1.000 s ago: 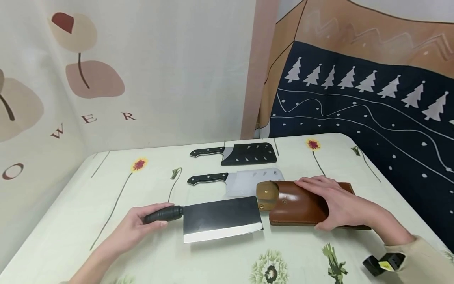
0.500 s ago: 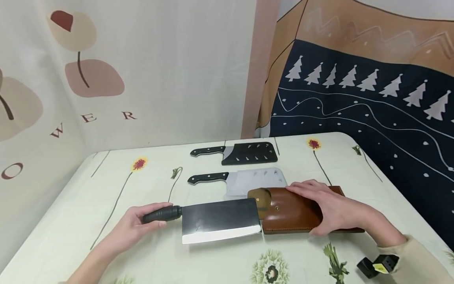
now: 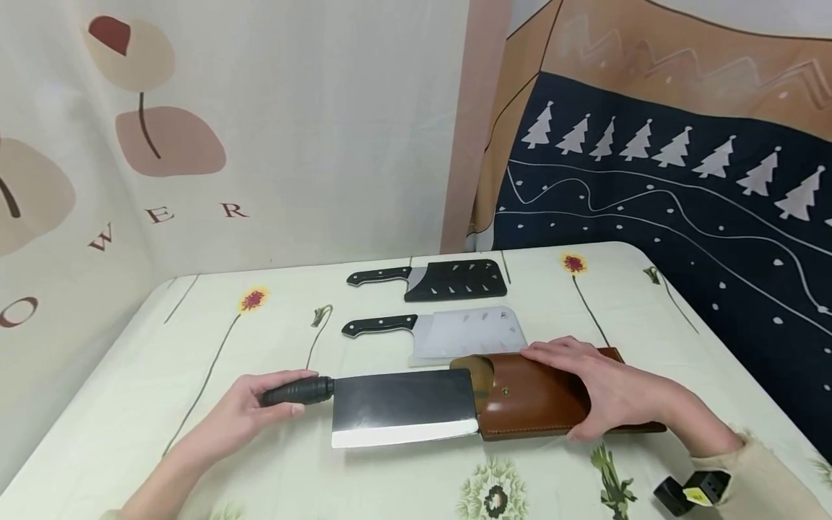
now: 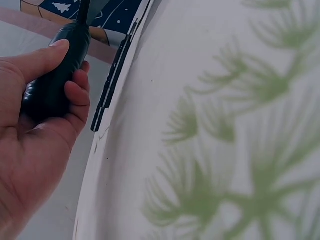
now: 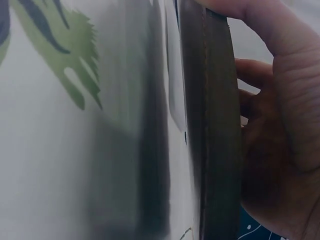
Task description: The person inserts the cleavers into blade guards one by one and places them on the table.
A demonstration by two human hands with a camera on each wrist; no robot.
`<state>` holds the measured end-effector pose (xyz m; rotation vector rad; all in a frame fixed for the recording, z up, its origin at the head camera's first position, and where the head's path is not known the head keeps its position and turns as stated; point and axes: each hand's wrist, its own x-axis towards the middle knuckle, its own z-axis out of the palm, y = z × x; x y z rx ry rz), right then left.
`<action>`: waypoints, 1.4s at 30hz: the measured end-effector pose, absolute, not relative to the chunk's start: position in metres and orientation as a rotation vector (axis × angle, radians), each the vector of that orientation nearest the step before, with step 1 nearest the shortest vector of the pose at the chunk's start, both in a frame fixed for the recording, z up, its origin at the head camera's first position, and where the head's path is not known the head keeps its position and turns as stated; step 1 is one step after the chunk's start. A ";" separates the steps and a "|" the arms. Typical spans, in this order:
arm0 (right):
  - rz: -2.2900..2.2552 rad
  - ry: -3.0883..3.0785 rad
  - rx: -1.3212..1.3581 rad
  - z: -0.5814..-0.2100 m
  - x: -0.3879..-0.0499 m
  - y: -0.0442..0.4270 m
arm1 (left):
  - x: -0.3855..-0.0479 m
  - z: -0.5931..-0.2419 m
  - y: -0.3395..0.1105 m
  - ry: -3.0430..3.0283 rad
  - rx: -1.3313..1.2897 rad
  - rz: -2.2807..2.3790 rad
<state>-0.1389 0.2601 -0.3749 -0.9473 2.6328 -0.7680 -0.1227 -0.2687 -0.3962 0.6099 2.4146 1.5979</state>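
My left hand (image 3: pixel 243 415) grips the black handle (image 3: pixel 299 391) of a cleaver. Its broad dark blade (image 3: pixel 403 404) points right, with the bright edge toward me. In the left wrist view, the fingers and thumb of the left hand (image 4: pixel 40 110) curl round that handle. A brown leather knife sheath (image 3: pixel 526 397) lies to the right, its mouth facing the blade. My right hand (image 3: pixel 604 393) spans the sheath from above, thumb on the near edge and fingers on the far edge. The blade's end meets the sheath's mouth and covers part of the tan flap (image 3: pixel 482 379); whether it has entered is unclear.
Behind the held cleaver lies a second cleaver with a whitish blade cover (image 3: pixel 468 332); the brown sheath hides its near right corner. Farther back is a third cleaver in a black cover (image 3: pixel 458 280). A flower-printed cloth (image 3: pixel 292 477) covers the table, with curtains beyond.
My right hand has brought the brown sheath left and toward me, so its mouth now lines up with the blade's end. The held cleaver has barely moved.
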 end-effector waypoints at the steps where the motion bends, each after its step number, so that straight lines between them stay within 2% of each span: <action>1: -0.766 2.636 -0.951 -0.374 -0.139 0.260 | -0.123 -0.396 -0.269 2.420 0.601 1.591; 42: -0.789 2.608 -1.028 -0.374 -0.143 0.231 | -0.130 -0.395 -0.232 2.371 0.591 1.630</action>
